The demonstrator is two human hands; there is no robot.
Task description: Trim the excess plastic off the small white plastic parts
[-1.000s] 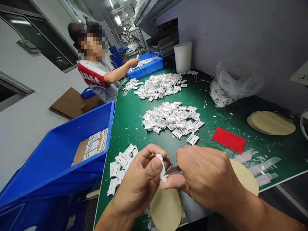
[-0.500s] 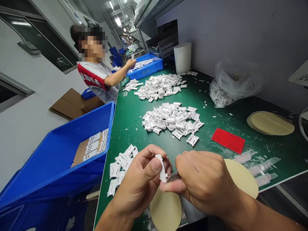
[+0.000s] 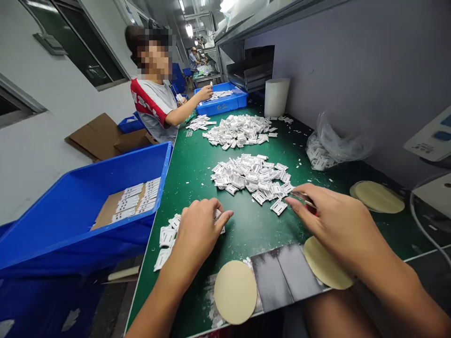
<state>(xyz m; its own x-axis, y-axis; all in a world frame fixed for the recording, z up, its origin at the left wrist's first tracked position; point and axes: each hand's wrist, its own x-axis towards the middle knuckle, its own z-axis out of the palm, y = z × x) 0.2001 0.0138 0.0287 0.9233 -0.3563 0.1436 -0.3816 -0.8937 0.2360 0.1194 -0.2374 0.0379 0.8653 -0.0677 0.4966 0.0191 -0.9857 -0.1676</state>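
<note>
My left hand point(image 3: 198, 226) lies palm down on a small pile of white plastic parts point(image 3: 168, 237) near the table's left edge. A white part shows under its fingertips, and I cannot see whether the fingers grip it. My right hand point(image 3: 333, 220) is stretched toward the near edge of the middle heap of white parts point(image 3: 248, 176). It pinches a thin metal blade point(image 3: 302, 195), whose tip points at the heap. One loose white part point(image 3: 278, 206) lies just left of its fingertips. A sliver of a red card point(image 3: 313, 211) shows beneath this hand.
A blue bin point(image 3: 70, 211) with cardboard and rows of white parts hangs left of the green table point(image 3: 197, 178). Yellow discs point(image 3: 235, 291) lie at the near edge and far right. A co-worker point(image 3: 157, 103) reaches toward a far blue tray point(image 3: 221, 101). A plastic bag point(image 3: 334, 141) sits by the wall.
My hands have parted. The left one went down onto the small pile with the white part; the right one carried the blade forward toward the middle heap. The view has shifted right.
</note>
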